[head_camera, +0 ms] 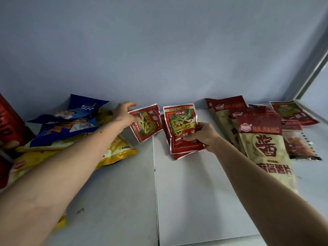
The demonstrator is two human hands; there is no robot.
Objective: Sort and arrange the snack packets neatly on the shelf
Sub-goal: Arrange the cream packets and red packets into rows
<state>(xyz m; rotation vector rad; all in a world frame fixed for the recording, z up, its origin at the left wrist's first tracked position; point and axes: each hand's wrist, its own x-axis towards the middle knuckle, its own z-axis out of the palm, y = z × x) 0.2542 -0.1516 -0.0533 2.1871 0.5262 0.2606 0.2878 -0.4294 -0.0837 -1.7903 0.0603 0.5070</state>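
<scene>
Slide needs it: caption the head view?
Left hand and right hand each hold red foil snack packets above white shelf.

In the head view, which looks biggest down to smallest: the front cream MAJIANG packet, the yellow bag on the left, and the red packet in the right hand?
1. Front cream MAJIANG packet, though it lies near the camera.
2. Yellow bag; the left arm hides part, so its rank against the first is unsure.
3. Red packet gripped by the right hand, clearly smallest.
</scene>
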